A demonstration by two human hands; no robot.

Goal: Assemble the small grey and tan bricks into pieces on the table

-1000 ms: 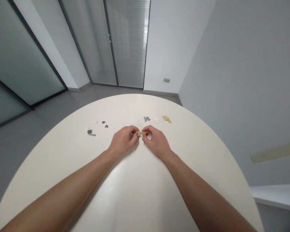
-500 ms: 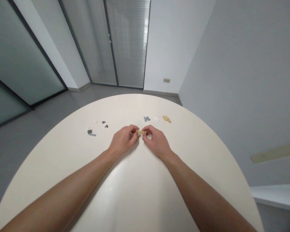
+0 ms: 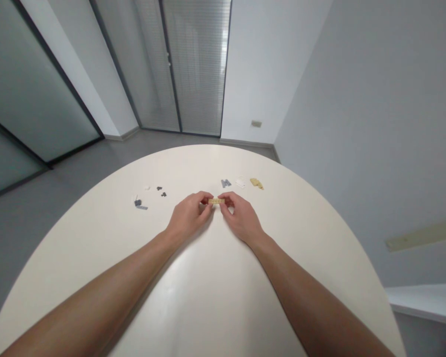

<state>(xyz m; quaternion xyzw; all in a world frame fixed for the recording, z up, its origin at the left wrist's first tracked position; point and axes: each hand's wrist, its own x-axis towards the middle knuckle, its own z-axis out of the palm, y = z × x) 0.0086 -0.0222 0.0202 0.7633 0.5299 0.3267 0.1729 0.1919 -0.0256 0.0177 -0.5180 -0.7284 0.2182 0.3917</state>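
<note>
Both hands meet over the middle of a round cream table point(image 3: 193, 307). My left hand point(image 3: 189, 216) pinches the left end of a small tan studded brick piece point(image 3: 216, 201). My right hand point(image 3: 241, 219) pinches its right end with thumb and forefinger. The piece is held level just above the tabletop. A touch of red shows at its left end, under my left fingertips.
Behind my right hand lie small grey pieces point(image 3: 225, 183), a white piece point(image 3: 240, 182) and a tan piece point(image 3: 256, 183). Left of my hands lie several dark grey and white bits point(image 3: 140, 204). Glass partitions and a blinded door stand beyond the table.
The tan piece sits slightly higher and flatter between my fingertips, and my right fingers have closed in tighter around it. Both arms stay in place.
</note>
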